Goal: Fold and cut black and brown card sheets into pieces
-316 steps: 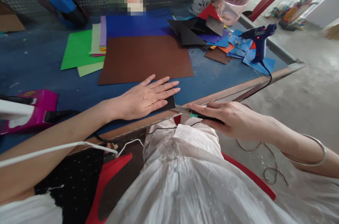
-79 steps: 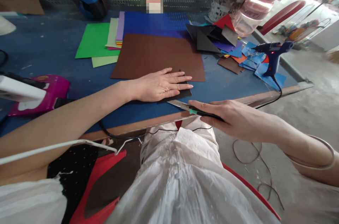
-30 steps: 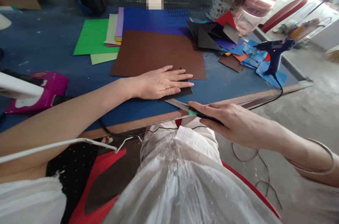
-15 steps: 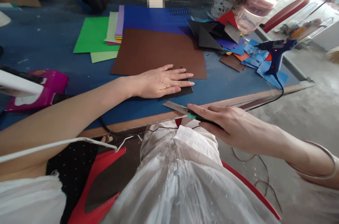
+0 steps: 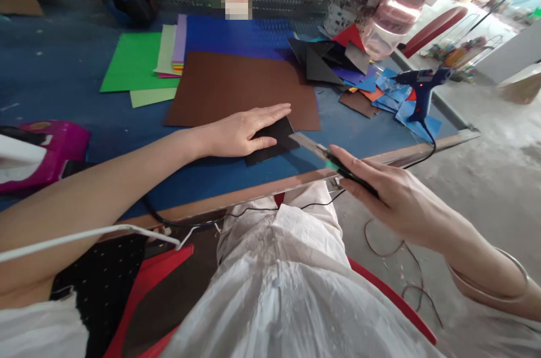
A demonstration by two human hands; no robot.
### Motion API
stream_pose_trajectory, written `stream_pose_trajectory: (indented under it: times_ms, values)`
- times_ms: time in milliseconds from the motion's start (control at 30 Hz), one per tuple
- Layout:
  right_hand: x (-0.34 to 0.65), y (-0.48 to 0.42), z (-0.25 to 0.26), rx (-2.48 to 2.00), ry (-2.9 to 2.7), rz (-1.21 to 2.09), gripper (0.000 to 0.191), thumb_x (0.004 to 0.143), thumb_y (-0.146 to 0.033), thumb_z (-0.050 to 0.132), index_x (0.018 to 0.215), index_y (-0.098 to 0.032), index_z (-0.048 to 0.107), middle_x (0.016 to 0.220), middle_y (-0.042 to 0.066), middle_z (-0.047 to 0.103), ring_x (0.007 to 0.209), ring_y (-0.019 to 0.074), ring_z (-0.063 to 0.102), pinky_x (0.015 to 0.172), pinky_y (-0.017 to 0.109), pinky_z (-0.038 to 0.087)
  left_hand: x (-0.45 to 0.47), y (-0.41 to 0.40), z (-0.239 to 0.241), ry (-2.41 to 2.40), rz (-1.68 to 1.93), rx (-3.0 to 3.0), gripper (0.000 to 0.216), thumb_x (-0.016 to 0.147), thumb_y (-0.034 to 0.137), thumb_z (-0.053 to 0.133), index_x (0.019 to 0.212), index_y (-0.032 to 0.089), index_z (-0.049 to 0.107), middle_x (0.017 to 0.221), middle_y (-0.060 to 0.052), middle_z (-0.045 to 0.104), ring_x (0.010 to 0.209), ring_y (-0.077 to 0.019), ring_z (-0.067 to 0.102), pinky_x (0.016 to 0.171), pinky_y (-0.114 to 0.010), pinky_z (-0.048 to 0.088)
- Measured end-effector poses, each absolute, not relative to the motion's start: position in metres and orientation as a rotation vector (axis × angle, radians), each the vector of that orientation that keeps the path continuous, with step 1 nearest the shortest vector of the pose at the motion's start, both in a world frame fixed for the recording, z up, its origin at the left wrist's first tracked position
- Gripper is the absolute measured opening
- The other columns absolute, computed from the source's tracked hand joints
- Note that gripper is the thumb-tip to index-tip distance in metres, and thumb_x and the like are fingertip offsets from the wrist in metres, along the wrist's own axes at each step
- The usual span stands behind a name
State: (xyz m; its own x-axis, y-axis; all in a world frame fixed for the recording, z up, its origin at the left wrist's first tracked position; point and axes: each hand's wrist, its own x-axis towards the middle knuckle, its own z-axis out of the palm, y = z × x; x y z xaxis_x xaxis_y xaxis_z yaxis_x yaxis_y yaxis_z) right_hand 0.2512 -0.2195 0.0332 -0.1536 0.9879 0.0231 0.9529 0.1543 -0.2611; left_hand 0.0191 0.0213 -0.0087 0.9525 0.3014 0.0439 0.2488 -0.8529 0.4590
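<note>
Flat left hand [image 5: 245,132] on black piece [image 5: 282,137], knife [image 5: 355,176] at its edge

Through the head camera I find the right hand [image 5: 397,194] clamped around the knife's handle, index finger along its top. The blade tip sits at the piece's right edge; contact I cannot confirm. The left hand presses the piece to the table [image 5: 203,175], fingers together, thumb apart; the piece shows between thumb and fingers, beside the brown sheet [image 5: 240,84]. Beyond, a glue gun [image 5: 422,96] shows a red light. The bottle [image 5: 389,25] carries lettering, too blurred for me to read.
</note>
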Motion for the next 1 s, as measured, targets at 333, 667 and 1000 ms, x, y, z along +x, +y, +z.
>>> stream_pose_trajectory:
  times_ms: [333, 667, 1000]
  values:
    - [0.264, -0.203, 0.022, -1.964, -2.158, 0.278, 0.058, 0.111, -0.04, 0.039, 0.166, -0.023, 0.036, 0.111, 0.011, 0.078, 0.086, 0.025, 0.076, 0.071, 0.035, 0.054, 0.021, 0.005, 0.009, 0.76, 0.297, 2.54, 0.084, 0.07, 0.039, 0.087, 0.145, 0.021, 0.053, 0.128, -0.009, 0.067, 0.109, -0.0265, 0.067, 0.097, -0.039, 0.055]
    - [0.265, -0.2, 0.019, -1.921, -2.237, 0.258, 0.057, 0.112, -0.038, 0.04, 0.167, -0.021, 0.035, 0.113, 0.011, 0.078, 0.086, 0.0228, 0.076, 0.069, 0.032, 0.053, 0.018, 0.006, 0.018, 0.727, 0.201, 2.475, 0.022, 0.072, 0.039, 0.072, 0.083, 0.022, 0.063, 0.085, 0.001, 0.069, 0.077, -0.0171, 0.062, 0.076, -0.03, 0.045]
    - [0.244, -0.212, 0.016, -1.883, -2.4, 0.311, 0.055, 0.112, -0.033, 0.039, 0.165, -0.022, 0.038, 0.11, 0.01, 0.077, 0.088, 0.0222, 0.076, 0.07, 0.031, 0.055, 0.018, 0.01, 0.016, 0.706, 0.222, 2.419, 0.026, 0.072, 0.043, 0.073, 0.084, 0.022, 0.062, 0.085, 0.001, 0.068, 0.078, -0.0182, 0.062, 0.075, -0.031, 0.045]
